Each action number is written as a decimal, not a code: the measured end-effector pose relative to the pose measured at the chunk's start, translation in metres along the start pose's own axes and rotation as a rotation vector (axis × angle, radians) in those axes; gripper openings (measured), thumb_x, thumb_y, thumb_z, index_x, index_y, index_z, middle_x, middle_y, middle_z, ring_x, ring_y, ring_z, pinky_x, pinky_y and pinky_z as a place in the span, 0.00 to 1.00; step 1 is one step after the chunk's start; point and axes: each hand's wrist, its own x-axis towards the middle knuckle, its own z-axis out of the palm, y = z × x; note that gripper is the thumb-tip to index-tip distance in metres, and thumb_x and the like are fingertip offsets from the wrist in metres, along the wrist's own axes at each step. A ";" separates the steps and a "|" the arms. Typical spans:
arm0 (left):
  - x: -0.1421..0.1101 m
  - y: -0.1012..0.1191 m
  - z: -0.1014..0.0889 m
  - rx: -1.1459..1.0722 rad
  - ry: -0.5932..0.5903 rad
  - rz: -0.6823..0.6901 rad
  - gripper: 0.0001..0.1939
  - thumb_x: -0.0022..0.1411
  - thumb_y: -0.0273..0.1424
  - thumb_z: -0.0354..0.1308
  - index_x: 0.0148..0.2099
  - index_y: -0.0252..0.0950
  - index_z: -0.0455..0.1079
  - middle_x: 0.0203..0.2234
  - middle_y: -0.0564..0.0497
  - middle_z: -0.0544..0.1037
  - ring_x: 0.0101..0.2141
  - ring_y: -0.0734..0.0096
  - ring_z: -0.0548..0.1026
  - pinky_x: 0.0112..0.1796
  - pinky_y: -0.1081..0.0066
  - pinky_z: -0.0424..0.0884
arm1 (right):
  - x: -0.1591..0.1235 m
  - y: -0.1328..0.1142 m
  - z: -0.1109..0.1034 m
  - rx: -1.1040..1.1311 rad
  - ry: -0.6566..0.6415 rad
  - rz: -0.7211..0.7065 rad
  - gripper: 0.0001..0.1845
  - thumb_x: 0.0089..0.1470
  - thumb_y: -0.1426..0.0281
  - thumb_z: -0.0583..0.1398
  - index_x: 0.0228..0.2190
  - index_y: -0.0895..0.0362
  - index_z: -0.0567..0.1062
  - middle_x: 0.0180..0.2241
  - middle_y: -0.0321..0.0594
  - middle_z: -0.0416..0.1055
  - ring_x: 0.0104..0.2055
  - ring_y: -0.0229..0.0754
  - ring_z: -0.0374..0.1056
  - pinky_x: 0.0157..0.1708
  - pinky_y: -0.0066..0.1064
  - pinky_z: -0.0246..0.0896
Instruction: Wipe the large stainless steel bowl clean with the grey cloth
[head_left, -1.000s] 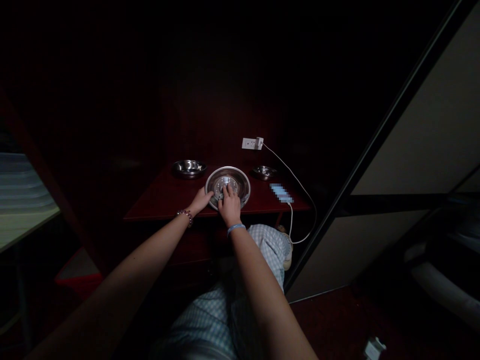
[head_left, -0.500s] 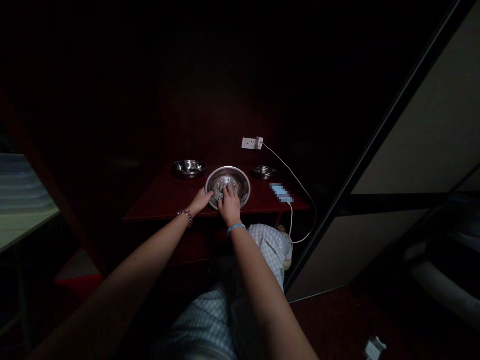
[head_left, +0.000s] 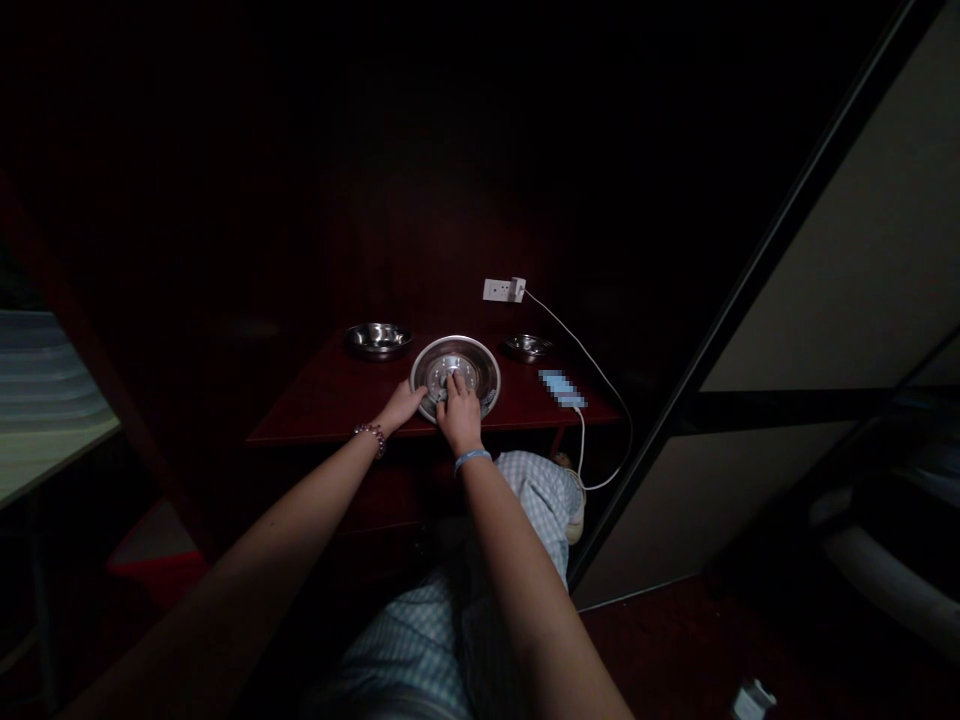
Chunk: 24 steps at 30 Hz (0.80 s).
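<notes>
At a red table (head_left: pixel 322 405), left fingers (head_left: pixel 421 389) gripping one side of a tilted metal bowl (head_left: pixel 474 368), right fingers (head_left: pixel 460 386) spread inside.

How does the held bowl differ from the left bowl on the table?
The held bowl is tilted toward the camera; the left bowl stands level on the table. The left hand grips the held bowl's rim and the right hand is at its inside; no hand touches the left bowl. Both are round, shiny metal.
</notes>
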 end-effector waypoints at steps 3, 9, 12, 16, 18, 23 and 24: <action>-0.001 0.001 0.000 -0.005 0.007 0.000 0.18 0.50 0.31 0.55 0.43 0.32 0.75 0.43 0.41 0.83 0.52 0.52 0.77 0.57 0.57 0.69 | 0.000 0.000 0.001 0.007 0.004 -0.002 0.33 0.61 0.73 0.54 0.66 0.64 0.62 0.69 0.52 0.56 0.59 0.54 0.65 0.60 0.42 0.59; 0.002 -0.001 0.000 -0.023 0.012 -0.021 0.19 0.49 0.29 0.56 0.44 0.31 0.75 0.44 0.40 0.83 0.50 0.51 0.78 0.57 0.55 0.68 | -0.001 0.000 0.000 0.019 0.006 0.001 0.33 0.61 0.73 0.54 0.66 0.63 0.63 0.69 0.51 0.55 0.60 0.54 0.64 0.60 0.45 0.59; 0.003 -0.002 -0.001 -0.024 0.005 -0.034 0.19 0.48 0.29 0.55 0.44 0.31 0.75 0.44 0.40 0.83 0.49 0.52 0.79 0.57 0.55 0.69 | -0.001 0.000 -0.001 0.017 0.003 0.006 0.33 0.60 0.72 0.54 0.66 0.63 0.62 0.70 0.51 0.54 0.60 0.55 0.63 0.60 0.44 0.59; 0.002 -0.001 -0.001 -0.031 0.000 -0.015 0.19 0.48 0.30 0.56 0.44 0.32 0.75 0.44 0.42 0.83 0.51 0.52 0.78 0.57 0.55 0.68 | 0.000 0.000 0.000 0.013 0.003 0.013 0.33 0.60 0.73 0.54 0.66 0.63 0.62 0.70 0.51 0.54 0.61 0.54 0.63 0.60 0.44 0.58; 0.002 0.000 0.000 -0.033 0.002 -0.013 0.19 0.49 0.30 0.56 0.45 0.32 0.75 0.45 0.42 0.83 0.52 0.52 0.77 0.58 0.55 0.68 | 0.000 0.001 0.001 0.010 0.001 0.018 0.34 0.60 0.73 0.54 0.67 0.62 0.61 0.70 0.51 0.54 0.61 0.54 0.63 0.60 0.45 0.58; 0.001 -0.002 0.000 -0.027 -0.010 0.000 0.20 0.49 0.32 0.56 0.45 0.32 0.74 0.45 0.41 0.83 0.53 0.52 0.77 0.58 0.56 0.69 | 0.001 0.001 0.002 0.018 0.015 0.011 0.34 0.60 0.73 0.54 0.67 0.63 0.61 0.70 0.52 0.54 0.61 0.53 0.63 0.61 0.43 0.58; 0.002 -0.003 0.000 -0.022 -0.010 0.005 0.19 0.49 0.32 0.55 0.44 0.32 0.74 0.45 0.41 0.83 0.52 0.52 0.77 0.58 0.56 0.69 | 0.001 0.001 0.002 0.022 0.020 0.008 0.34 0.60 0.73 0.54 0.67 0.64 0.61 0.70 0.52 0.55 0.62 0.53 0.63 0.61 0.42 0.58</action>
